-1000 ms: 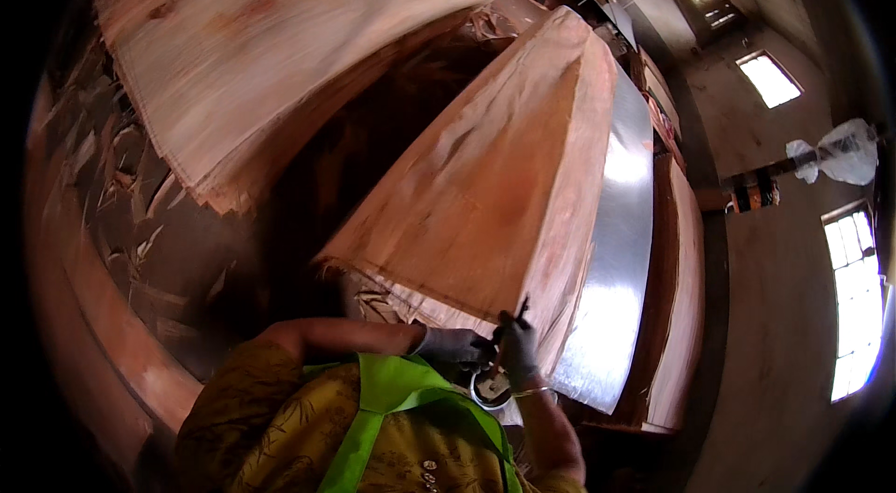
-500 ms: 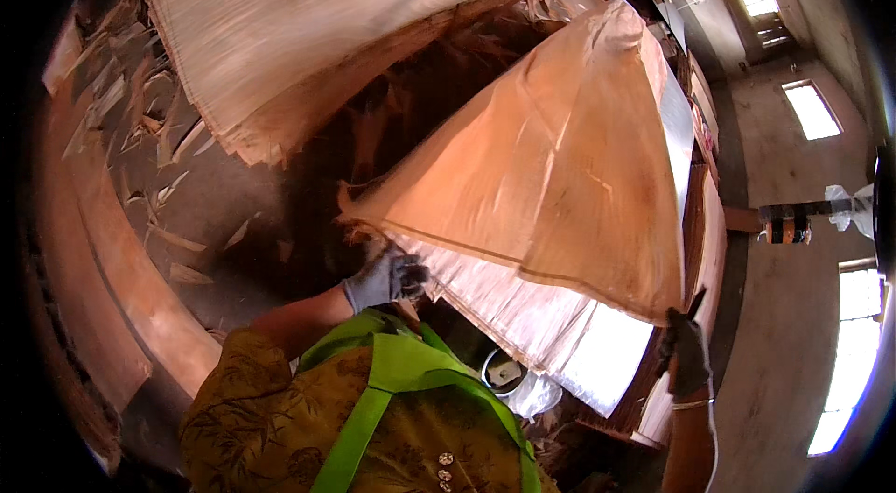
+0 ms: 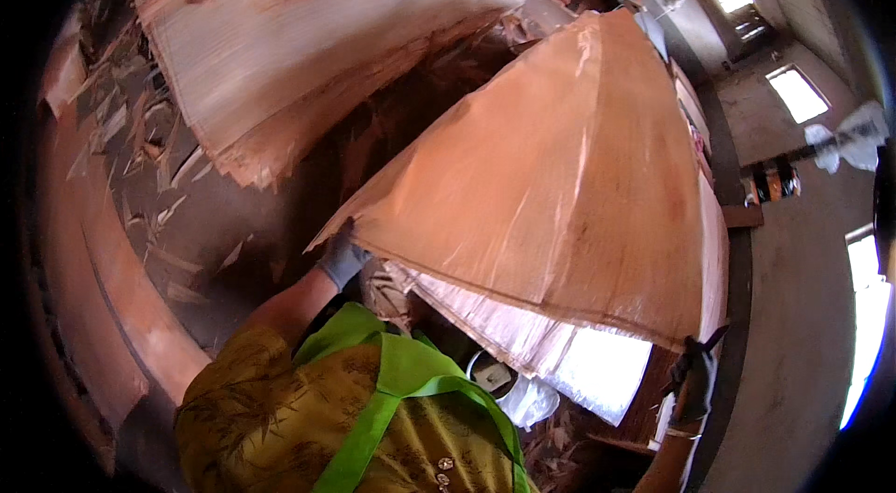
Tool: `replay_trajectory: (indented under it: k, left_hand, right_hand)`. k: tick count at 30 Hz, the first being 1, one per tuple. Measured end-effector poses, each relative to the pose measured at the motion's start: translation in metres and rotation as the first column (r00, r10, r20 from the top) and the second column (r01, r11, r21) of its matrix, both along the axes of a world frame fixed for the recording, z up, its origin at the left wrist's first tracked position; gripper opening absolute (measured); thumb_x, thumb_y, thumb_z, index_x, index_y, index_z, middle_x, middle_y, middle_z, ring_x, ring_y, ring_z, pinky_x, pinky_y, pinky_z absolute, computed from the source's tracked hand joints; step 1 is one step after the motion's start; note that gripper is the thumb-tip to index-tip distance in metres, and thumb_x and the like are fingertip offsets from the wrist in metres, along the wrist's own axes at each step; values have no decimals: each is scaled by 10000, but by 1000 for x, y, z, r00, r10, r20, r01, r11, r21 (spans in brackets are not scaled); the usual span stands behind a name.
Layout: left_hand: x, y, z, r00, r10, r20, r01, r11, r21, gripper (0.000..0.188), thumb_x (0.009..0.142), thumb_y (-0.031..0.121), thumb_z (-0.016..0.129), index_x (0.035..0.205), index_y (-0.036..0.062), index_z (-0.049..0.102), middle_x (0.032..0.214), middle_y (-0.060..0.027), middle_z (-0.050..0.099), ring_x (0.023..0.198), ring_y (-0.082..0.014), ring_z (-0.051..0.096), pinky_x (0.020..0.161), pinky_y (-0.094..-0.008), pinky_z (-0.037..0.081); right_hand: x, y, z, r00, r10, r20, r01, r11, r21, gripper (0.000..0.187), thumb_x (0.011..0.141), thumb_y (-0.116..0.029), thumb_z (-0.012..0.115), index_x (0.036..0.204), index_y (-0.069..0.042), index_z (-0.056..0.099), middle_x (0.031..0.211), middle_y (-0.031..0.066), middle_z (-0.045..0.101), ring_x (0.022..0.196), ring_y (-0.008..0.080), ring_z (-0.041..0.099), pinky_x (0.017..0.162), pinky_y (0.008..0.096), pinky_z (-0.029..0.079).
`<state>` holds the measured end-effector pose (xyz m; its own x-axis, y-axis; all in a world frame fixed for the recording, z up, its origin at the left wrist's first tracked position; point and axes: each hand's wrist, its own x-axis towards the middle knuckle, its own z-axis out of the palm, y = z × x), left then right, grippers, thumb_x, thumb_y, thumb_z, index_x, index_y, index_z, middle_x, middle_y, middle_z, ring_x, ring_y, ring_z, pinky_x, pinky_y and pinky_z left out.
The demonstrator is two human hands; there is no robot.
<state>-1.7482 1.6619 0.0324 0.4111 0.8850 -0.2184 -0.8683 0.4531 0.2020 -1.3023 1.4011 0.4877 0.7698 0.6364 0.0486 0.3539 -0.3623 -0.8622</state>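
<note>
Far left: big wood stack [image 3: 327, 26], ragged near edge, dark gap between it and the brown sheet [image 3: 541, 176]. Sheet sits center-right, spread over a pale stack [image 3: 467, 302] and hiding most of it; shiny panel [image 3: 602, 372] pokes out at near right. Left hand [image 3: 343, 261], gray glove, gripping sheet's near left corner. Right hand [image 3: 693, 381], dark glove, gripping near right corner; dark pointed tip sticks out there, can't tell what it is. Small round container [image 3: 490, 373] and clear bag [image 3: 530, 402] just beside each other, between near edge of stack and green apron [image 3: 411, 367]; apron blocks some of the near area. Long curved wood strips [image 3: 121, 278] at left. Floor [image 3: 219, 292] dark, splinters scattered across left side. Room: plain wall [image 3: 793, 297] on right, bright windows [image 3: 798, 93], post with orange-black band [image 3: 775, 182], plastic wrap [image 3: 854, 138] beside it.
</note>
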Motion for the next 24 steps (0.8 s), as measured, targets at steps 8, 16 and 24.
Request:
replay_trajectory:
  k: [8,16,24]
  left_hand:
    - [23,-47,50,935,80,-346,-47,994,103,548,921,480,420,1250,46,484,1217,-95,553,1057,-228,560,891,-360,475]
    - [69,-115,62,943,39,-331,-26,999,43,555,911,448,466,1334,93,404,1323,-72,471,1199,-227,457,1024,-382,358]
    - [147,-108,35,889,97,-448,-64,994,88,498,906,425,494,1317,165,385,1315,-39,455,1176,-229,464,952,-446,424]
  right_hand:
    - [79,-122,-98,944,-86,-318,110,992,58,267,852,-122,570,620,-135,441,433,-26,356,298,93,315,291,252,242]
    - [119,-214,-197,985,-109,-134,114,993,29,212,791,-58,628,619,-95,509,511,-30,449,398,67,377,386,241,277]
    - [166,-216,-273,952,-165,-260,186,981,59,284,797,-92,639,577,-94,460,486,-20,461,365,74,397,346,251,297]
